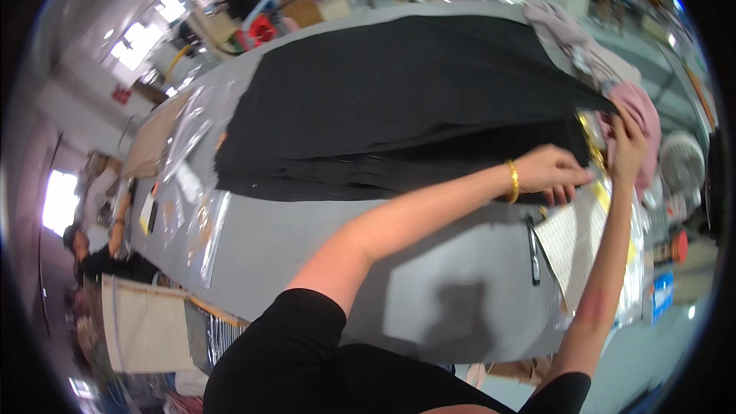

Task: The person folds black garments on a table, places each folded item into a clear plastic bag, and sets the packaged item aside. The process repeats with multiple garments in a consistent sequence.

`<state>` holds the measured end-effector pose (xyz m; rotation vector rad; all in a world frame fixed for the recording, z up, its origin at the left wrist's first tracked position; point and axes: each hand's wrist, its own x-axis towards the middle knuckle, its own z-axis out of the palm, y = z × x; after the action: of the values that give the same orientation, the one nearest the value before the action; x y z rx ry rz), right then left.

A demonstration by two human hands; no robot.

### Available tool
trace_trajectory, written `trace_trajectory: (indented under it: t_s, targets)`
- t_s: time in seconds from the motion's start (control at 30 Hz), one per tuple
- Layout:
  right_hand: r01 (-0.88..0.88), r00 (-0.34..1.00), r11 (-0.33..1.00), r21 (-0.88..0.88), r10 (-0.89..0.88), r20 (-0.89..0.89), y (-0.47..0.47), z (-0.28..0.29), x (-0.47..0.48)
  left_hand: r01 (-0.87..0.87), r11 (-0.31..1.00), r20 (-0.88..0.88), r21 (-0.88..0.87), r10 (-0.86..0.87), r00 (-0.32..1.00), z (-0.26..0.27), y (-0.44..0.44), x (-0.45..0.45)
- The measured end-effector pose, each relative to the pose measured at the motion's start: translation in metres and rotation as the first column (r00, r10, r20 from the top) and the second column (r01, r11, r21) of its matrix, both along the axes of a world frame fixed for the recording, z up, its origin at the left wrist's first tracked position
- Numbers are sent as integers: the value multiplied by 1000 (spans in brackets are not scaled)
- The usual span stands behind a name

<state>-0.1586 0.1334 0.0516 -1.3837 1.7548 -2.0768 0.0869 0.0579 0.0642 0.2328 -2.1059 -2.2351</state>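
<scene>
A large piece of black fabric (397, 86) lies spread over a grey worktable (276, 247), rumpled in folds along its near side. My right hand (627, 141) pinches the fabric's right corner and holds it up from the table. With a gold bracelet at the wrist, my left hand (549, 172) hovers above the fabric's near right part. Its fingers are loosely bent and apart, and nothing shows in them. Below it, a black-handled cutter knife or pen (534, 250) rests beside a patterned white sheet (575, 241).
Pink cloth (635, 121) and paler cloth (581, 40) are heaped along the table's right edge. Clear plastic bags (201, 236) and brown material (155, 138) lie at the left. A person (115, 259) reaches in there. A white fan (682, 158) stands at the right.
</scene>
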Motion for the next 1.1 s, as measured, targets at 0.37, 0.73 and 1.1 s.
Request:
trace_trajectory:
  t_s: [0.37,0.73,1.1]
  targets:
    - [167,976,950,-264,-198,-94,55,56,40,-408,-293,270,865,956,-115,-56,-244,430]
    - [733,675,680,34,-720,-163,151,60,60,-607,-470,305,641,881,-360,-119,-316,699]
    - [-56,723,956,286,237,-649,-29,140,237,-908,158,-259,387,964,57,-56,-259,605]
